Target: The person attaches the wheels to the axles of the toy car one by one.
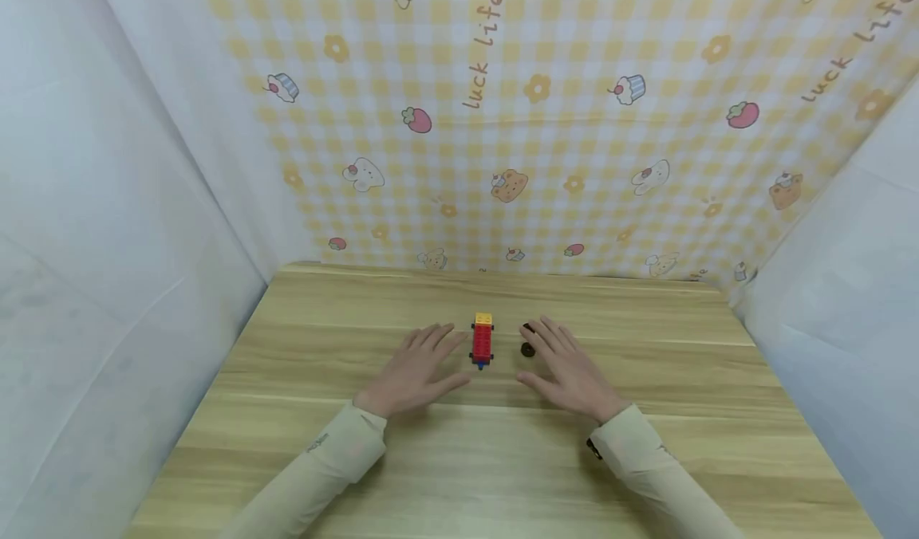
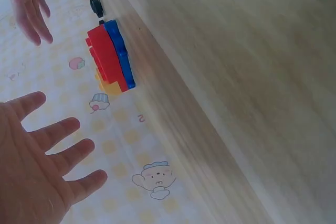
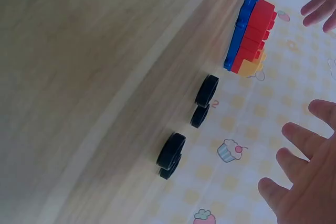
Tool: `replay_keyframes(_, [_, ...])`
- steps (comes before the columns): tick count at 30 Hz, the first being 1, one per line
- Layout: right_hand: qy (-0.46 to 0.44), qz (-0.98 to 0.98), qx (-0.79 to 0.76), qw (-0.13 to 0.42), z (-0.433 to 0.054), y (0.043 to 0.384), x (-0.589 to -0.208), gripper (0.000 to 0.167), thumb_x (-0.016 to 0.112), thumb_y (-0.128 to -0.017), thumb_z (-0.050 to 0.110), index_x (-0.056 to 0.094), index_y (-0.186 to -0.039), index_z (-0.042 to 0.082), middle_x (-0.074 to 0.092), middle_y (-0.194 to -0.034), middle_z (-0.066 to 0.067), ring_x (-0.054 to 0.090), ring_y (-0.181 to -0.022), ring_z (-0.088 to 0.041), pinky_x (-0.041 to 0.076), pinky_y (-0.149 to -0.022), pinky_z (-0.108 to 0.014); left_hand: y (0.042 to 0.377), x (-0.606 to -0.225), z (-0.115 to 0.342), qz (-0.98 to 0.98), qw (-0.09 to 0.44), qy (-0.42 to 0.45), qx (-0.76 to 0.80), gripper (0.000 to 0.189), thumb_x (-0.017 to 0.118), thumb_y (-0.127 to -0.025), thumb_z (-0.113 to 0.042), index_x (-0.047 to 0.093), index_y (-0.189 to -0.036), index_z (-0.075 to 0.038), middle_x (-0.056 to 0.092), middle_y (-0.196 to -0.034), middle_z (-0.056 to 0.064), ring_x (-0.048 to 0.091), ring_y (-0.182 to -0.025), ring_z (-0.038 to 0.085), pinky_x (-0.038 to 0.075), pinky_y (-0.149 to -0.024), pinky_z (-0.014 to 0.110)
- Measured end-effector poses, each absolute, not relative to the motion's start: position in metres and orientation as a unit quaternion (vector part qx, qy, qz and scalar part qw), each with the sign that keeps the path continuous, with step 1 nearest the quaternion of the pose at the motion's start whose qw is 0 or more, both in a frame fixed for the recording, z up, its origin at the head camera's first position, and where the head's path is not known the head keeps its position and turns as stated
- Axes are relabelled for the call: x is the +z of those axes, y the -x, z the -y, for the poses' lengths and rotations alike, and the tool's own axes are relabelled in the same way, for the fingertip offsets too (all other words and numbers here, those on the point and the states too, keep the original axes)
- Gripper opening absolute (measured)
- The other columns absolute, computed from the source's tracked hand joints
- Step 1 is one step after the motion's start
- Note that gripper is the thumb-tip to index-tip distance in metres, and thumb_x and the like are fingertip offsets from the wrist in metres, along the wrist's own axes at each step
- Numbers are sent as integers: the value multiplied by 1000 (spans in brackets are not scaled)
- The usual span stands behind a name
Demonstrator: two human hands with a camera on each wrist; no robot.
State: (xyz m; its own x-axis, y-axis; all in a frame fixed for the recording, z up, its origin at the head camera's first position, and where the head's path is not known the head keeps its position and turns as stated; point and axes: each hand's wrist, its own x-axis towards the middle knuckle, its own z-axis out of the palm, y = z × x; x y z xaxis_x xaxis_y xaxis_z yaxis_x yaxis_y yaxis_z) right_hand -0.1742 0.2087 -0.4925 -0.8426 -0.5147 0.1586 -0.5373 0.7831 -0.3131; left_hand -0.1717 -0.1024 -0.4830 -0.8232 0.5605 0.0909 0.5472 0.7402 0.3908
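Observation:
A toy brick vehicle (image 1: 483,341) stands on the table between the two hands. In the right wrist view its red bricks (image 3: 255,30) and a yellow brick (image 3: 247,67) sit on a blue base (image 3: 242,27). My left hand (image 1: 412,371) hovers to its left with fingers spread, touching nothing. My right hand (image 1: 570,371) is on the other side, fingers extended and holding nothing. Near its fingertips are small black toy wheels (image 1: 527,349), partly hidden from the head camera. Several wheels (image 3: 171,150) stand upright on the table in the right wrist view.
The wood-grain table (image 1: 459,467) reaches back to a yellow checked cloth (image 1: 538,140) with printed cakes and flowers. White sheets hang at the left (image 1: 129,204) and at the right (image 1: 840,244). A small black item (image 1: 594,448) shows at the right cuff.

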Motion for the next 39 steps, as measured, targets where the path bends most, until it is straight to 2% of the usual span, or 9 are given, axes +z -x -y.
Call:
replay_keyframes(9, [-268, 939, 215, 25, -207, 170, -492, 74, 57, -98, 50, 32, -156, 11, 31, -162, -13, 22, -152, -37, 24, -118, -62, 173, -485, 91, -936, 25, -259, 236, 69, 50, -98, -58, 35, -156, -23, 36, -159, 12, 34, -145, 37, 23, -118, 63])
replay_keyframes(16, [-247, 938, 244, 13, -205, 168, -497, 75, 55, -99, 50, 30, -156, 8, 30, -162, -15, 21, -152, -34, 24, -119, -61, 174, -492, 85, -940, 28, -229, 251, 71, 42, -100, -62, 32, -157, -21, 42, -156, 12, 41, -141, 38, 30, -115, 62])
replay_keyframes(19, [-232, 938, 257, 19, -205, 168, -499, 76, 55, -99, 49, 30, -155, 5, 32, -160, -18, 26, -150, -36, 27, -118, -60, 175, -494, 83, -940, 21, -206, 272, 70, 40, -101, -61, 34, -156, -18, 47, -153, 12, 44, -140, 37, 34, -113, 61])
replay_keyframes(23, [-193, 940, 280, 35, -206, 170, -501, 73, 54, -100, 50, 34, -152, 3, 42, -153, -19, 44, -139, -37, 38, -112, -57, 176, -494, 80, -940, 19, -171, 295, 69, 38, -102, -61, 38, -154, -16, 51, -149, 13, 49, -136, 36, 40, -109, 59])
replay_keyframes(27, [-133, 935, 328, 33, -206, 172, -502, 68, 54, -100, 52, 45, -144, 0, 61, -132, -16, 60, -118, -32, 51, -97, -52, 176, -495, 77, -935, 21, -142, 323, 74, 31, -100, -67, 46, -147, -12, 63, -136, 13, 62, -121, 32, 51, -98, 52])
replay_keyframes(30, [-84, 924, 372, 16, -205, 174, -503, 63, 54, -99, 52, 51, -138, 2, 68, -115, -8, 63, -104, -24, 54, -87, -44, 176, -495, 74, -927, 29, -119, 355, 74, 28, -100, -69, 57, -135, -10, 71, -117, 9, 68, -103, 25, 56, -87, 45])
replay_keyframes(32, [-59, 914, 402, 6, -204, 175, -505, 60, 55, -99, 51, 53, -134, 2, 69, -110, -5, 63, -98, -20, 53, -83, -38, 176, -495, 72, -922, 33, -104, 373, 69, 30, -101, -66, 63, -126, -11, 73, -99, 6, 67, -87, 20, 55, -80, 40])
replay_keyframes(35, [-31, 896, 443, -6, -201, 177, -509, 56, 59, -98, 47, 54, -131, 2, 70, -107, -6, 62, -91, -17, 51, -77, -30, 178, -497, 69, -913, 39, -84, 396, 60, 32, -104, -60, 66, -116, -13, 64, -77, 4, 58, -69, 16, 52, -71, 36])
replay_keyframes(39, [-4, 874, 486, -19, -197, 179, -517, 53, 64, -97, 41, 54, -130, 0, 71, -106, -9, 63, -85, -17, 51, -71, -24, 181, -500, 65, -904, 53, -47, 422, 64, 29, -102, -64, 67, -116, -15, 65, -84, 5, 58, -76, 19, 52, -76, 39])
